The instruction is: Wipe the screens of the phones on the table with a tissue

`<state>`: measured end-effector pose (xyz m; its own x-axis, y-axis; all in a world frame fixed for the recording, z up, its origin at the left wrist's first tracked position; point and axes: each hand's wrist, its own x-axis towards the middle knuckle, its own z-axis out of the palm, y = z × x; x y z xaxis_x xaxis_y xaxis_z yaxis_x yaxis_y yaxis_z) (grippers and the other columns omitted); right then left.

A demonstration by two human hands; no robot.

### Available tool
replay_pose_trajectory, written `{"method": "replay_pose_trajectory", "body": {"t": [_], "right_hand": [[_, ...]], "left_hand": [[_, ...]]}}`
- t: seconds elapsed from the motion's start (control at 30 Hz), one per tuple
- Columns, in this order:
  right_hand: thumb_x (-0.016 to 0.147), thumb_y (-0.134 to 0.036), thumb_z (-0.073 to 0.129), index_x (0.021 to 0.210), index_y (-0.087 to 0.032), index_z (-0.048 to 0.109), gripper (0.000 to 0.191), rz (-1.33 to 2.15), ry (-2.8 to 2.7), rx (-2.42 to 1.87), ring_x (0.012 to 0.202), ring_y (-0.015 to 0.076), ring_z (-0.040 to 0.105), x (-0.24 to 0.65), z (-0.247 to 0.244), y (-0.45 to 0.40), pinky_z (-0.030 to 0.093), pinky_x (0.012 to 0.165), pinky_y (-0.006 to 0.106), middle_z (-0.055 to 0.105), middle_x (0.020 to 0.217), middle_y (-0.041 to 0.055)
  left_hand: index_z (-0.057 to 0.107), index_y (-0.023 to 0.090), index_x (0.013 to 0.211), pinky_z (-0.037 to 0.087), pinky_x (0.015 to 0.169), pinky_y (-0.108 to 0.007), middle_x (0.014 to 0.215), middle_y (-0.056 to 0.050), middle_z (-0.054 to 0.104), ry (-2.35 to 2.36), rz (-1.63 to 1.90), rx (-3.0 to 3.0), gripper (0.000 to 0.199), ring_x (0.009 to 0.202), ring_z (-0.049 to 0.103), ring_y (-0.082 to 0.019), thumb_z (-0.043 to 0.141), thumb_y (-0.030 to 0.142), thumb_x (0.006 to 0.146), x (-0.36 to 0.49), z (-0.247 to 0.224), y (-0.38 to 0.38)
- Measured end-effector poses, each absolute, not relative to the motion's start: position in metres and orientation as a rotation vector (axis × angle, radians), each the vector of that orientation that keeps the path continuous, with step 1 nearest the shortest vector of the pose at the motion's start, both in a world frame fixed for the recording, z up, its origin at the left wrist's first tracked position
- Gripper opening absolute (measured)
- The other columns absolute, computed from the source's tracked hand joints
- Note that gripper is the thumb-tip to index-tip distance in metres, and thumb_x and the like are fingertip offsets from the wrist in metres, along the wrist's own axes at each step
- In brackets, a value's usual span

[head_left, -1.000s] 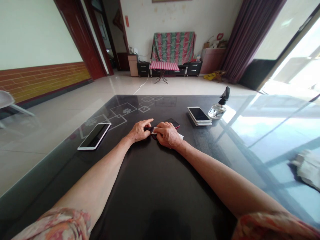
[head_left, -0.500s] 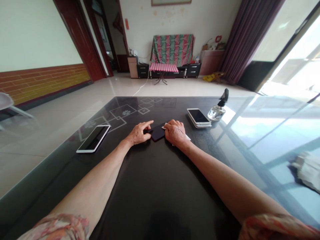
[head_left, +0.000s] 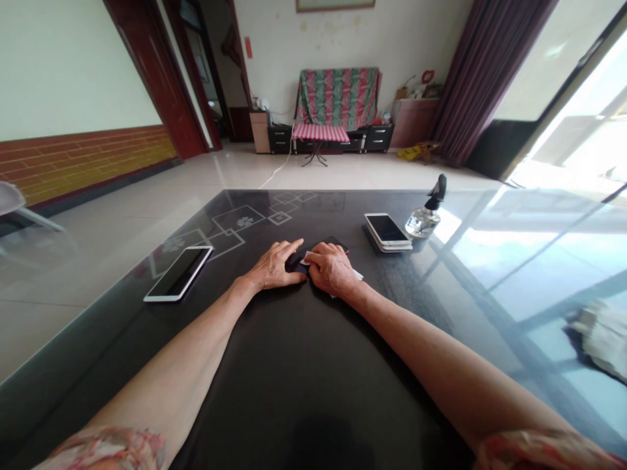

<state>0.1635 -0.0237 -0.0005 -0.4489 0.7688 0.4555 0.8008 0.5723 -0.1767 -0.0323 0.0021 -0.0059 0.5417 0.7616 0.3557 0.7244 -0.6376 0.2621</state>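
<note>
A dark smartphone [head_left: 295, 263] lies on the black table between my hands, partly covered by them. My left hand [head_left: 274, 266] holds its left end, thumb at the near edge and fingers at the far edge. My right hand [head_left: 332, 267] is closed over a white wipe [head_left: 358, 275], pressing it on the phone's screen. Bits of the wipe stick out past the fingers and below the palm. The phone's far right corner shows beyond my right knuckles.
On the left lies a white-framed tablet [head_left: 179, 274]. Stacked white devices [head_left: 388, 230] sit at the right, beside a clear spray bottle [head_left: 423, 220] with a black nozzle. A crumpled grey cloth [head_left: 600, 336] rests near the right edge of the table [head_left: 274, 391].
My right hand has slid left along the phone with the wipe, toward my left hand. The phone's far right corner has come into view. My left thumb has stretched further right.
</note>
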Motion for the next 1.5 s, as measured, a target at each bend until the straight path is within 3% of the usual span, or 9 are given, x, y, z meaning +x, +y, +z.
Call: {"method": "replay_pose_trajectory", "body": {"t": [1.27, 1.5], "right_hand": [[0.082, -0.021, 0.051, 0.095, -0.023, 0.071, 0.024, -0.106, -2.295, -1.262, 0.091, 0.0211, 0.052, 0.164, -0.005, -0.019, 0.032, 0.086, 0.034, 0.063, 0.102, 0.0069], [0.084, -0.021, 0.049, 0.095, -0.024, 0.072, 0.026, -0.165, -2.151, -1.451, 0.089, 0.0218, 0.053, 0.185, -0.006, -0.002, 0.033, 0.083, 0.035, 0.064, 0.099, 0.0064]], "left_hand": [[0.040, 0.022, 0.139, 0.044, 0.091, -0.041, 0.110, -0.008, 0.057, 1.288, 0.712, 2.662, 0.083, 0.098, 0.054, -0.026, 0.073, 0.041, 0.066, -0.032, -0.003, 0.000], [0.038, 0.021, 0.141, 0.043, 0.094, -0.042, 0.111, -0.009, 0.057, 1.286, 0.695, 2.660, 0.084, 0.101, 0.053, -0.027, 0.072, 0.046, 0.068, -0.035, -0.005, 0.001]]}}
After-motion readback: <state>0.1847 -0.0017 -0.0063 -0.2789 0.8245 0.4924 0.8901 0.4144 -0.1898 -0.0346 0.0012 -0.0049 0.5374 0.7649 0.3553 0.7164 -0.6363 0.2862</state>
